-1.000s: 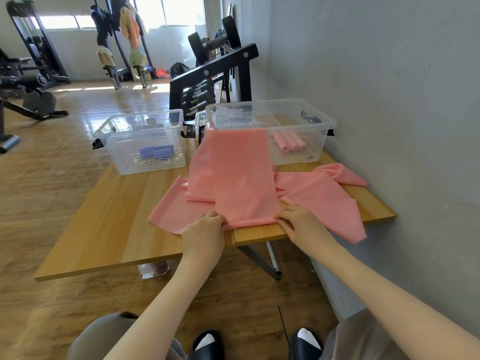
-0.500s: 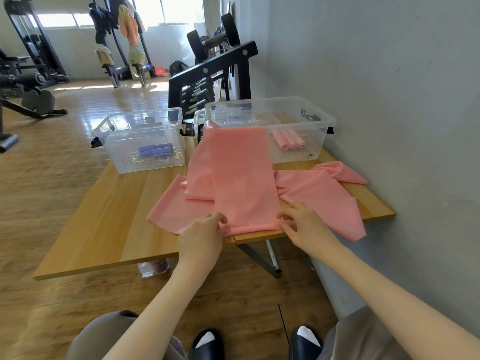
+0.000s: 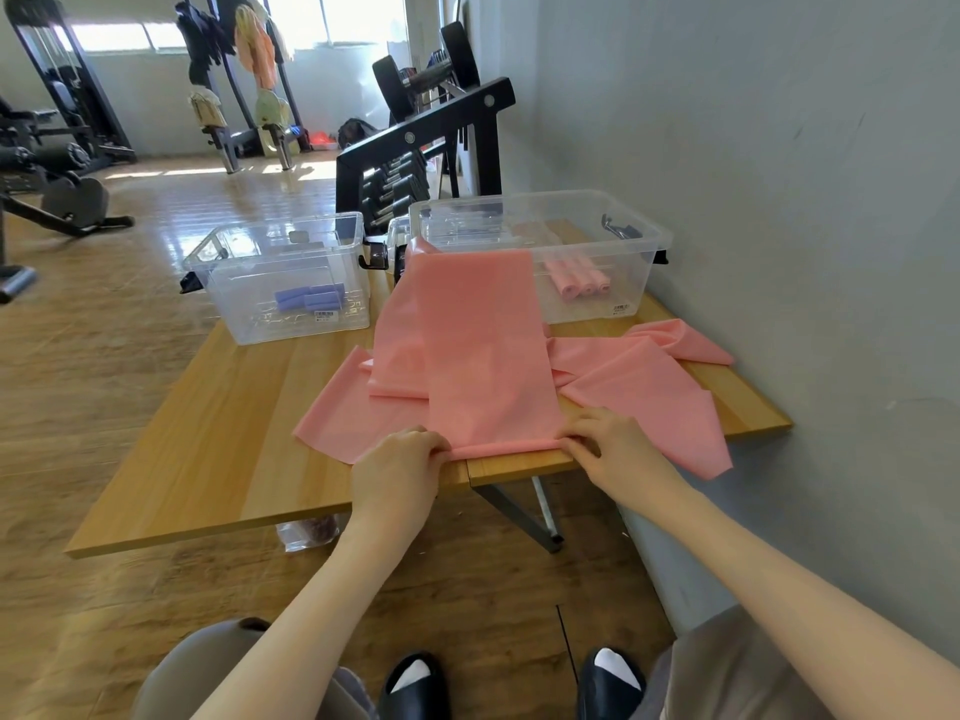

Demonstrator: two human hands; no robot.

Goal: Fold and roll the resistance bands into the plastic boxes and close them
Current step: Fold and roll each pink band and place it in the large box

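Over on the far left stands black gym equipment [image 3: 57, 163] on a glossy wooden floor [image 3: 119, 324], with bright windows [image 3: 124, 36] behind it and a rack hung with clothes [image 3: 249, 49] a little further along. The wooden table [image 3: 208, 439] sits against the grey wall [image 3: 779, 148], its right edge touching it.

Near the table's far left corner rests a clear plastic box [image 3: 283, 280], lid off, with blue rolled bands [image 3: 310, 298] lying on its bottom. Behind the table's far edge rises a black dumbbell rack [image 3: 415, 158]. A second clear box [image 3: 540, 252] stands at the far right corner, and pink rolled bands [image 3: 579, 280] lie inside it toward its right end.

A long pink resistance band [image 3: 483, 356] drapes from the front wall of that second box down across the tabletop to the near edge. More pink band [image 3: 644, 397] is spread beneath it, reaching left across the wood and right over the near right corner, where a flap hangs off the edge.

At the near edge the left hand [image 3: 397, 472] has its fingers curled onto the band's left end, pinching the folded hem. Just right of it the right hand [image 3: 610, 446] pinches the same hem at its other end, fingertips bent down on the fabric. Below the table I see black slippers [image 3: 415, 683] on white socks.
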